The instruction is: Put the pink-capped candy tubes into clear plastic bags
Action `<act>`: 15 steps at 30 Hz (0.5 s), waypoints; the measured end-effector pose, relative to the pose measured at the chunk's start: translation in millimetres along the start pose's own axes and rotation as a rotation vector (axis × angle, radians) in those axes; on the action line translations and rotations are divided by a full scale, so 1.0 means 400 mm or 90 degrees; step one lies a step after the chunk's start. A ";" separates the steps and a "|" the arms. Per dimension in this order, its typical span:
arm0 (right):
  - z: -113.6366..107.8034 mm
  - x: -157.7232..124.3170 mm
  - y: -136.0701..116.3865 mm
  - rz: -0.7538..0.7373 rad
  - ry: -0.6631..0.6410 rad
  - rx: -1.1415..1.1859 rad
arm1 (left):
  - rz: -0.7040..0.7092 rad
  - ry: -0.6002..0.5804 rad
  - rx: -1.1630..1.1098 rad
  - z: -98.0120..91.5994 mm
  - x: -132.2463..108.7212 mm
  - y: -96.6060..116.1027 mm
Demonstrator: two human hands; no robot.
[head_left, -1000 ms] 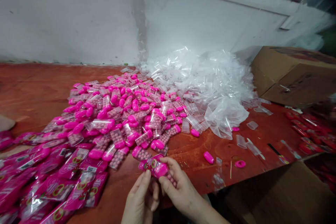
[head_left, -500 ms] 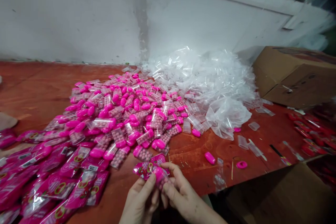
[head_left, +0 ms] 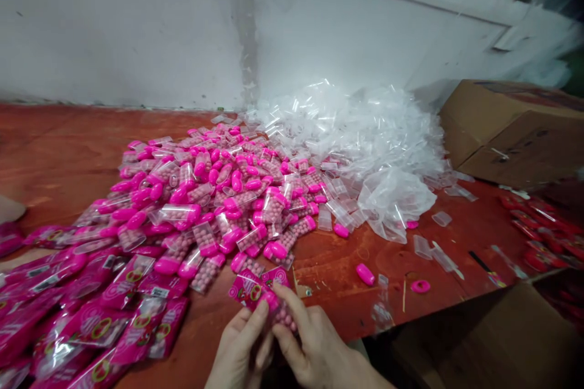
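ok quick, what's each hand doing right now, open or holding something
Left hand: closed, pinching at the printed magenta plastic wrapper; grip partly hidden.
Right hand: closed, holding the clear, pink-capped plastic bottle of small pink beads.

bare right grip (head_left: 319,340), bare forearm (head_left: 365,374)

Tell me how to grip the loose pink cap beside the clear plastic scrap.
Likely best pinched across its narrow middle, from above, by the right hand once free: the oblong pink cap lies on the red table, its long sides apparently exposed.
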State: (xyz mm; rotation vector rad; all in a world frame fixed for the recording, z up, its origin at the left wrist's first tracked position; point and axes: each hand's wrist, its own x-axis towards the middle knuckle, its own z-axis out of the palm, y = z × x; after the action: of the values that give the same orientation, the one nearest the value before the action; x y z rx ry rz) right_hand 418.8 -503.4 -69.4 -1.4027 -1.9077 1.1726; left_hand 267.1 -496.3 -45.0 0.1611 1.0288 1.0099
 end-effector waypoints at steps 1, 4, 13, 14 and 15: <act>0.004 0.003 -0.004 0.013 -0.006 0.058 | -0.006 0.001 -0.003 0.001 -0.004 0.000; 0.016 0.019 -0.023 0.055 -0.056 0.350 | -0.001 -0.007 0.016 0.000 -0.012 -0.004; -0.010 0.008 -0.033 0.024 -0.028 -0.038 | -0.031 0.001 0.043 -0.008 -0.015 0.005; -0.013 0.008 -0.034 0.027 -0.041 -0.033 | -0.030 0.005 0.032 -0.005 -0.014 0.008; -0.015 0.009 -0.036 0.035 -0.049 0.001 | -0.026 0.012 0.019 -0.002 -0.015 0.011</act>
State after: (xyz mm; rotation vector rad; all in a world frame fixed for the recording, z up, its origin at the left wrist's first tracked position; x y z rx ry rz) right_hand 414.9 -499.5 -54.4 -1.4370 -1.9307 1.2717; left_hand 263.0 -498.7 -39.4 0.1543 1.0610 0.9616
